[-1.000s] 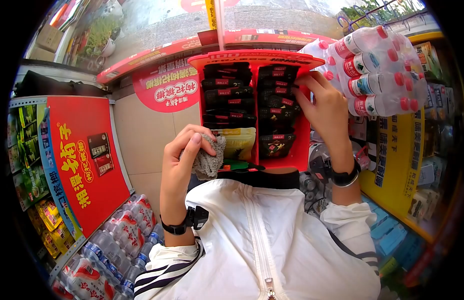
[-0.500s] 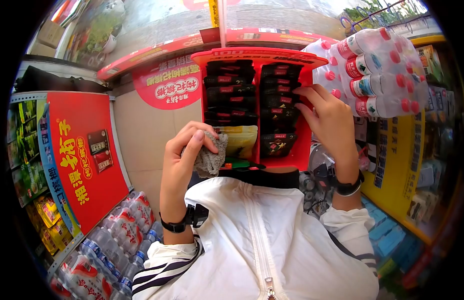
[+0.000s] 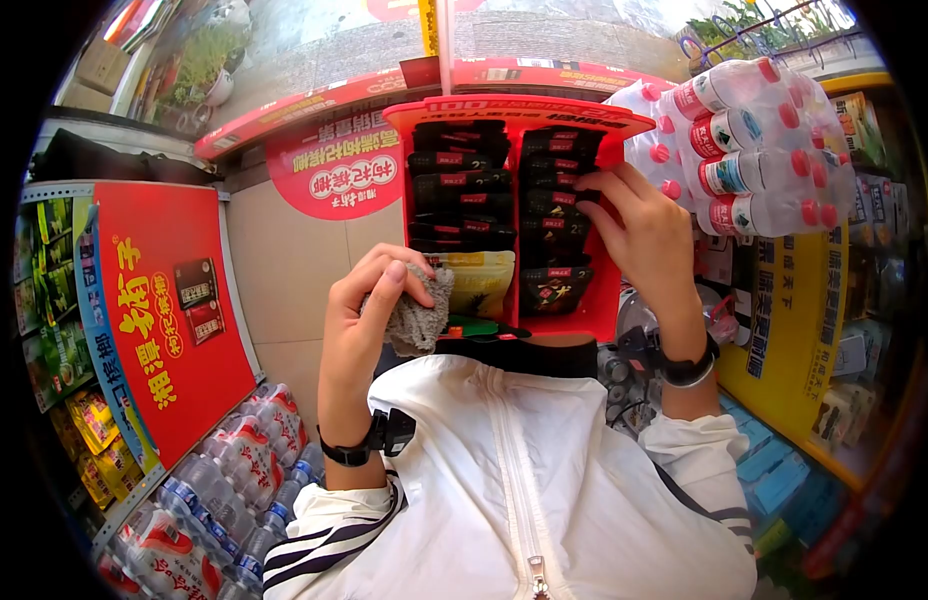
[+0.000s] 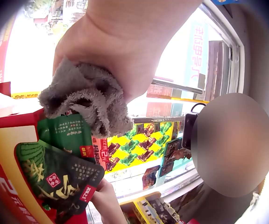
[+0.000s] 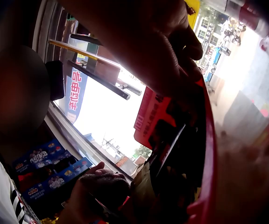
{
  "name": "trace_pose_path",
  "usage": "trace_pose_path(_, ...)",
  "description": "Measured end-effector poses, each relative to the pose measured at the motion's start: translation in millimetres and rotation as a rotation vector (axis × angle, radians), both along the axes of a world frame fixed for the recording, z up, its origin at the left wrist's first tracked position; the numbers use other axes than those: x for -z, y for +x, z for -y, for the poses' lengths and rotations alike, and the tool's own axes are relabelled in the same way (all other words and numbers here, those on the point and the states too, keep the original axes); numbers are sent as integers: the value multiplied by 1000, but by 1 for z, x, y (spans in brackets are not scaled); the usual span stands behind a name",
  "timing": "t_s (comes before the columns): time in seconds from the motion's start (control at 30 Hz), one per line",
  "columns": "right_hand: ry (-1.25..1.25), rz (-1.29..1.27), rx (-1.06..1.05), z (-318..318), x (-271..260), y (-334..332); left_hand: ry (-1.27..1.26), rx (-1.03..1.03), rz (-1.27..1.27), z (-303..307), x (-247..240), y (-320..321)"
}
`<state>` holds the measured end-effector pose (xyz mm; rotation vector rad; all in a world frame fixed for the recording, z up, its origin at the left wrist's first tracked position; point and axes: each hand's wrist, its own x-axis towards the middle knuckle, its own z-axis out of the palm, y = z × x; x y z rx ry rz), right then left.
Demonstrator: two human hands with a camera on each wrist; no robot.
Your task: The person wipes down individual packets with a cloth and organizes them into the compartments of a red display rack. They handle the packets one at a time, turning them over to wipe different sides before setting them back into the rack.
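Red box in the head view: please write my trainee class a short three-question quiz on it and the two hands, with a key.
1. Short answer: What does the left hand hold?
2. True or false: The right hand is at the black packets in the red box.
3. Multiple choice: Into how many columns does the divider part the packets? A) one B) two C) four

Key: 1. A grey cloth. 2. True. 3. B.

The red display box (image 3: pixel 606 305) looks smooth and glossy. Inside it, black sachets (image 3: pixel 556 290) have smooth, plastic-looking film; at its near left corner, the grey rag (image 3: pixel 421 318) is matt cloth (rough, towel-like pile). Right of it, water bottles (image 3: pixel 749 165) show clear, shiny plastic.
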<state>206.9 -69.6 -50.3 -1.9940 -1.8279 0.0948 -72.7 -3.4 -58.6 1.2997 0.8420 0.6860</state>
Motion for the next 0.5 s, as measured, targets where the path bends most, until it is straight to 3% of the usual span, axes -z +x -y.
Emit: trace_pose_path(0.5, -211, 27, 19, 16, -5, -9, -17, 29, 22, -2, 0, 1)
